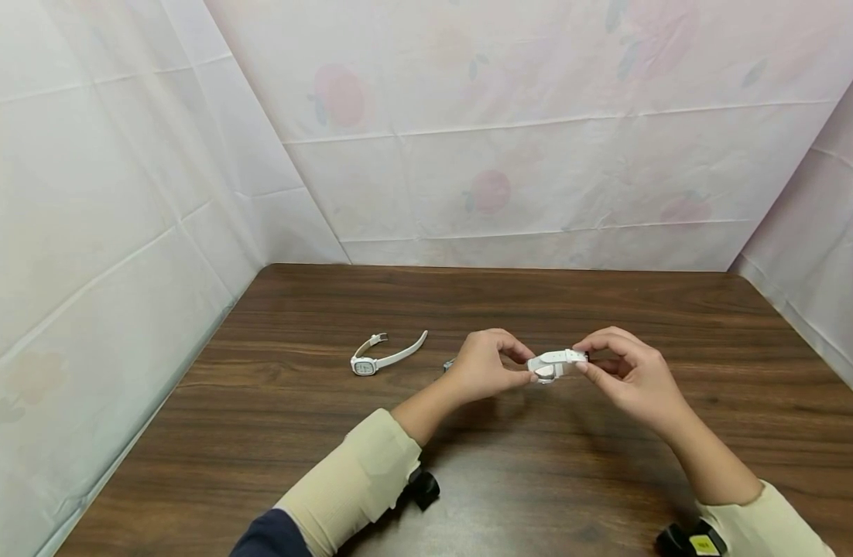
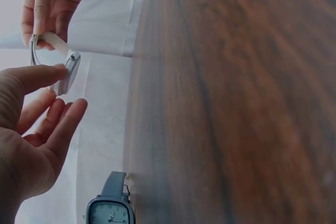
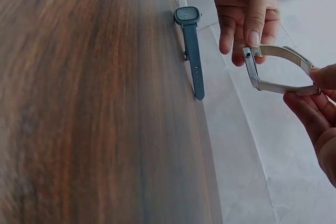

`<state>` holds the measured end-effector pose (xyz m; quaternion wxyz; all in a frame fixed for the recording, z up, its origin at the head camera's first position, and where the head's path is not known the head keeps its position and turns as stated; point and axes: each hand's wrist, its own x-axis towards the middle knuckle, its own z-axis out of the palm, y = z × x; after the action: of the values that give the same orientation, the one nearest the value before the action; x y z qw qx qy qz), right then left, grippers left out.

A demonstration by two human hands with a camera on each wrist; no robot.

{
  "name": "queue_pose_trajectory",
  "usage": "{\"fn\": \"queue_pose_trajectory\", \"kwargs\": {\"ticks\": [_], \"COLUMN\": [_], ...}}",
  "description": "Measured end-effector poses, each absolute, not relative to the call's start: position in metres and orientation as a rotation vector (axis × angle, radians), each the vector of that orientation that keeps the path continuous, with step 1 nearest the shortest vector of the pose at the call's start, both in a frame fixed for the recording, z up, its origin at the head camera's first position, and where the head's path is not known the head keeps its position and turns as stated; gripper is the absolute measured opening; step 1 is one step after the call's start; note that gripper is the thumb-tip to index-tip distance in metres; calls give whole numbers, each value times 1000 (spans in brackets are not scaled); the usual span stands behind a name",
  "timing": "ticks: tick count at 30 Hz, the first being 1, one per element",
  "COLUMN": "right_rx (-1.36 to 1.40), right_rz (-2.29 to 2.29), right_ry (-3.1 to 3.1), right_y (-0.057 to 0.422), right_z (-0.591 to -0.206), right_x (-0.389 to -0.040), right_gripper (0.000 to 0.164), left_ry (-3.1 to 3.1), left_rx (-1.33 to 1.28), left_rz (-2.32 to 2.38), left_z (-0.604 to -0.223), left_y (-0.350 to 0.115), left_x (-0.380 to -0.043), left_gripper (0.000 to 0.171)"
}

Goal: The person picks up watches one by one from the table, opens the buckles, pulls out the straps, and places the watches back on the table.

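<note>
A white wristwatch (image 1: pixel 557 357) is held up between both hands over the table. My left hand (image 1: pixel 484 363) pinches it at the watch case, thumb against the fingers. With thumb and fingertips, my right hand (image 1: pixel 632 375) grips the strap near the buckle. In the right wrist view the strap (image 3: pixel 286 88) curves round into a loop, its ends meeting at the right fingertips. A blue-grey wristwatch (image 3: pixel 193 56) lies on the table by the left hand, which mostly hides it in the head view.
Left of the hands, a second white wristwatch (image 1: pixel 364 367) lies with its strap undone and spread. The brown wooden table (image 1: pixel 294 456) meets pale fruit-printed cloth (image 1: pixel 412 193) at the back and sides.
</note>
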<state>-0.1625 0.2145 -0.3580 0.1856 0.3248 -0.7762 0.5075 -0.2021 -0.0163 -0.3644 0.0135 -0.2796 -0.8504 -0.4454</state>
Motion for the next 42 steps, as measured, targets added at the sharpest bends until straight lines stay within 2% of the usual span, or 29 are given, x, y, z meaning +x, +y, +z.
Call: {"fn": "queue_pose_trajectory", "kwargs": {"ticks": [7, 19, 31, 42], "right_rx": [932, 939, 910, 878], "right_rz": [1450, 1406, 1080, 1016], "right_ry": [-2189, -2230, -2371, -2393], "right_y": [214, 212, 215, 214], "right_z": [-361, -363, -362, -361], "right_x": [-164, -163, -167, -164], "right_gripper": [29, 30, 29, 26], "left_ry": [-2622, -2567, -2584, -2604], "left_rx": [-923, -997, -1023, -1030], "left_rz": [-1506, -1558, -1495, -1508], "left_z": [-366, -369, -369, -366], "left_y": [-17, -14, -14, -14], "left_x": [-201, -202, -201, -200], "left_gripper": [24, 12, 11, 10]}}
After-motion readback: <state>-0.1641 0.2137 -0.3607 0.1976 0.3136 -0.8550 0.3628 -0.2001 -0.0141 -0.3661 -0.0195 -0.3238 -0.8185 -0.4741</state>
